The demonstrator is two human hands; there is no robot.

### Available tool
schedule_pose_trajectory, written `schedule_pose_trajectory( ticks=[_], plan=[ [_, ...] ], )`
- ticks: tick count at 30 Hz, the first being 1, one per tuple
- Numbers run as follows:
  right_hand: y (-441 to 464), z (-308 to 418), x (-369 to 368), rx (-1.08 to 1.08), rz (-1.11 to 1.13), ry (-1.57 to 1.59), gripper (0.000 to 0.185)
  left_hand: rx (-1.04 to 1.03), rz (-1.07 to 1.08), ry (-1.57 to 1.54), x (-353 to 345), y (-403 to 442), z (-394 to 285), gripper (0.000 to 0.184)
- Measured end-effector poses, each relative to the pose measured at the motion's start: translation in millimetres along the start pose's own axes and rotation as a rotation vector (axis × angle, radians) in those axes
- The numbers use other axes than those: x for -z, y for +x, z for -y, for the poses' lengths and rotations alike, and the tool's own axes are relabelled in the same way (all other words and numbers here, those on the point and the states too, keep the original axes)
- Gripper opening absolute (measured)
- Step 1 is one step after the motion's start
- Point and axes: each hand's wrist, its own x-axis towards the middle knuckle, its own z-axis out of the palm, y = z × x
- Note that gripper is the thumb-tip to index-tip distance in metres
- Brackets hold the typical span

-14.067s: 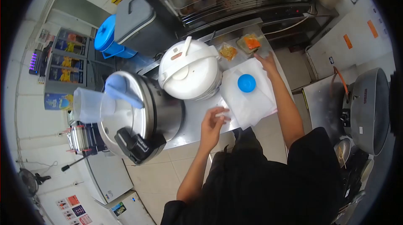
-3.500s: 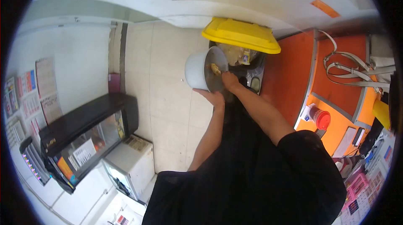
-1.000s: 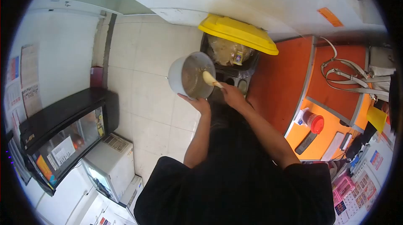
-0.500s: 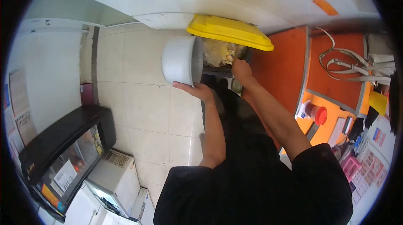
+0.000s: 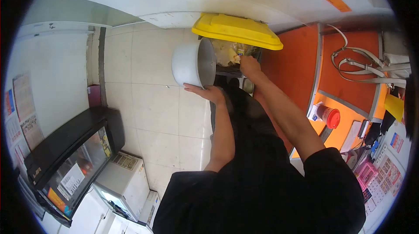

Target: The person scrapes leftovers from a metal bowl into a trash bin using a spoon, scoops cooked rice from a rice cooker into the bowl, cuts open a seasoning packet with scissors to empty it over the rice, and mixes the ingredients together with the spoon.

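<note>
A pale grey metal pot (image 5: 185, 64) is tilted on its side, its mouth facing right toward the bin. My left hand (image 5: 207, 93) supports it from below at the rim and wall. My right hand (image 5: 251, 67) is closed over the near edge of the open bin, around the handle of a pale scoop (image 5: 236, 59) that shows only in small part. Clear plastic bags and scraps (image 5: 224, 53) lie in the bin, beneath its raised yellow lid (image 5: 238, 31).
Orange-red cabinet panels (image 5: 290, 72) stand right of the bin. A red-lidded tub (image 5: 332, 118) and pale straps (image 5: 360, 66) lie farther right. At lower left are a black display case (image 5: 74, 146) and a white appliance (image 5: 124, 177). Tiled floor (image 5: 155, 116) spreads left of the pot.
Since a second ago, my right hand has moved with the scoop from the pot's mouth to over the bin. The pot has tipped further onto its side, hiding its inner bottom.
</note>
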Motion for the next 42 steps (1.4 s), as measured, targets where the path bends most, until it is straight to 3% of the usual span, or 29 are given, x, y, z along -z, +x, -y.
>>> schedule_pose_trajectory(
  ticks=[2,3,6,9,11,13,15,17,18,19,21,22,23,24,26,30,34,37,41,42],
  plan=[
    [0.6,3.6,-25.3,0.085,-0.074,0.034,0.020,-0.050,-0.020,-0.034,-0.3,-2.7,0.5,0.080],
    [0.8,22.0,-43.6,0.122,0.001,-0.066,0.021,-0.076,-0.030,-0.046,3.1,-5.2,1.0,0.080],
    [3.1,36.2,-71.7,0.148,-0.078,-0.059,0.023,-0.085,-0.054,-0.415,9.0,-3.5,-3.0,0.079],
    [11.1,-14.6,-48.4,0.018,-0.192,-0.081,0.020,-0.100,0.019,-0.105,29.7,10.2,12.9,0.079],
    [5.4,-54.9,-14.0,-0.134,-0.131,-0.074,0.022,-0.122,0.063,-0.136,40.1,25.3,41.5,0.081],
    [-5.4,-89.4,-1.6,-0.082,-0.108,0.029,0.023,-0.217,0.046,-0.145,52.8,39.1,84.8,0.081],
    [-35.0,-123.3,-2.5,0.070,-0.026,0.167,0.025,-0.079,0.009,-0.230,77.0,56.1,126.7,0.077],
    [-69.6,-168.5,-36.3,0.162,-0.088,0.277,0.028,0.244,0.074,-0.561,107.0,69.8,186.5,0.082],
    [-80.7,-200.2,-67.4,0.200,-0.111,0.393,0.030,0.492,0.050,-0.621,138.3,73.6,181.8,0.083],
    [-104.4,-217.1,-87.0,0.051,-0.036,0.458,0.029,0.744,0.020,-0.686,171.5,74.4,176.5,0.084],
    [-160.2,-222.1,-119.2,-0.040,-0.055,0.530,0.026,0.888,-0.105,-0.788,220.9,74.4,225.9,0.077],
    [-192.1,-204.7,-125.8,-0.289,-0.009,0.664,0.027,0.944,-0.168,-0.850,242.8,77.8,244.7,0.074],
    [-207.4,-225.4,-155.1,-0.229,-0.031,0.474,0.022,0.954,-0.233,-0.902,265.9,80.9,250.8,0.072],
    [-235.7,-201.3,-153.8,-0.341,0.005,0.708,0.032,0.971,-0.295,-0.948,291.0,73.4,259.7,0.069],
    [-265.7,-181.3,-176.7,-0.647,-0.084,1.006,0.032,0.969,-0.379,-1.065,334.9,68.6,277.2,0.065],
    [-249.9,-118.3,-190.2,-0.720,0.038,1.099,0.027,0.962,-0.469,-1.202,394.1,65.6,331.9,0.060],
    [-181.9,24.9,-177.8,-0.522,0.085,0.967,0.023,1.035,-0.471,-1.217,446.3,69.7,396.4,0.065],
    [-112.2,180.0,-182.9,-0.287,0.123,0.743,0.026,1.189,-0.658,-1.268,494.6,82.2,411.2,0.068],
    [-95.8,381.3,-234.1,0.202,0.439,0.416,0.023,1.321,-0.671,-1.218,560.3,49.0,473.5,0.069],
    [-79.6,417.0,-255.0,0.290,0.559,0.355,0.024,1.276,-0.584,-1.203,572.3,33.7,501.5,0.067]
  ],
)
